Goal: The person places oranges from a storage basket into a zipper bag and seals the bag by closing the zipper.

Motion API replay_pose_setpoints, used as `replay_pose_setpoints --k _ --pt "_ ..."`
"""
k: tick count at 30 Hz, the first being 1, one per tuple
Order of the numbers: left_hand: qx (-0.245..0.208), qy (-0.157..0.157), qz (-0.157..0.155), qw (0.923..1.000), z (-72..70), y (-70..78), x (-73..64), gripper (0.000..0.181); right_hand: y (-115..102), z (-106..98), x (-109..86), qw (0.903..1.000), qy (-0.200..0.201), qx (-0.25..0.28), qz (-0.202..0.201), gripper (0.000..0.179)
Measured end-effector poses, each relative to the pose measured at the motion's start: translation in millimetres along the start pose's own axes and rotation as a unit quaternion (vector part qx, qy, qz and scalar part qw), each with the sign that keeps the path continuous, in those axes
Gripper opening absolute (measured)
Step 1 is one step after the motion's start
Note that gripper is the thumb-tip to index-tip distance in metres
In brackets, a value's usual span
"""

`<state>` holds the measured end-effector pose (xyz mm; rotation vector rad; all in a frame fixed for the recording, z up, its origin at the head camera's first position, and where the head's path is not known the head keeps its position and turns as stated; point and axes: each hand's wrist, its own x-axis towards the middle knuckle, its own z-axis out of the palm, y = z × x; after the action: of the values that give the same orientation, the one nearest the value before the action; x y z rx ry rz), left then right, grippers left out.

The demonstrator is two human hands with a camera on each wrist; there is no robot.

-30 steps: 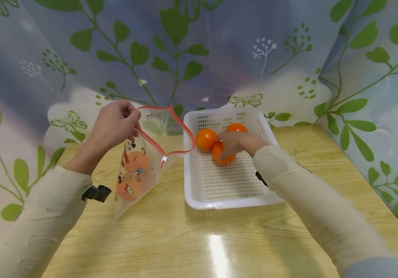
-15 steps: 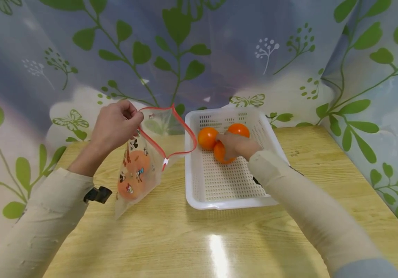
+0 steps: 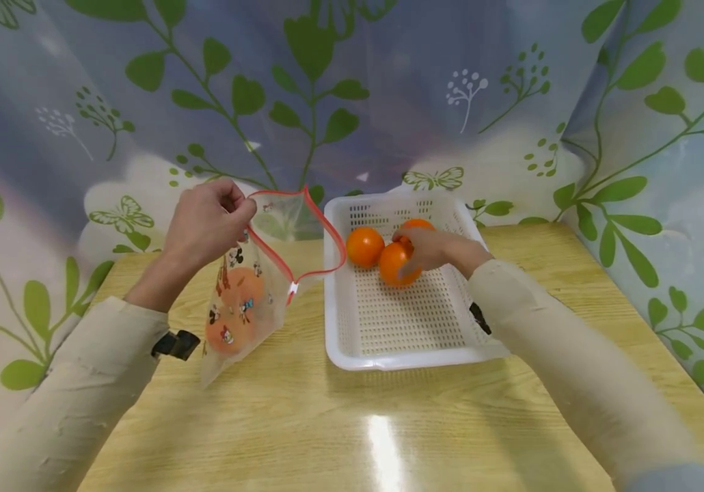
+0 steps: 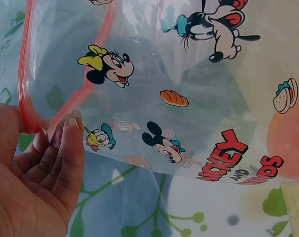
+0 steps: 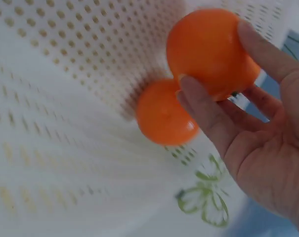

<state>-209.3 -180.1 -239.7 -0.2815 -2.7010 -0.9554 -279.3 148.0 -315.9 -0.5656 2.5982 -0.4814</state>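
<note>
My left hand [image 3: 207, 219] pinches the rim of a clear zip bag [image 4: 139, 108] with a red zip edge, a white slider and cartoon prints. Its mouth gapes toward the basket, and oranges [image 3: 241, 290] show through the lower part. Inside the white basket, my right hand [image 3: 430, 249] grips the front orange [image 3: 398, 265]; in the right wrist view thumb and fingers curl round this held orange [image 5: 211, 52]. A second orange [image 3: 365, 247] lies just left of it. Behind the fingers sits a third orange [image 3: 418, 224], partly hidden.
The white perforated basket [image 3: 383, 361] stands on a wood-grain table [image 3: 303, 424], right of the bag. A leaf-patterned cloth [image 3: 389, 123] hangs behind and at both sides.
My right hand has shifted its hold to the right side of the front orange, which shows more and sits slightly farther up and right. The left hand and bag stay nearly still.
</note>
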Motion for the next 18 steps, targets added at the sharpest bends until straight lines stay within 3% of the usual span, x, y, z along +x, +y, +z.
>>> replay_pose_setpoints --k 4,7,12,18 --pt "0.002 0.002 0.008 1.0 3.4 -0.3 1.8 0.021 1.2 -17.1 -14.4 0.997 0.053 0.047 -0.031 0.067" --pt "0.001 0.004 0.011 0.9999 3.8 -0.7 2.4 0.021 -5.6 -28.9 -23.5 0.9887 0.091 0.11 -0.046 0.067" --pt "-0.001 0.011 0.019 0.9998 6.5 0.2 2.8 0.02 -22.9 -37.2 -32.9 0.9599 0.135 0.233 -0.078 0.07" --pt "0.003 0.015 0.028 0.9995 9.3 1.2 4.1 0.021 -49.1 -36.4 -42.5 0.9246 0.166 0.314 -0.138 0.068"
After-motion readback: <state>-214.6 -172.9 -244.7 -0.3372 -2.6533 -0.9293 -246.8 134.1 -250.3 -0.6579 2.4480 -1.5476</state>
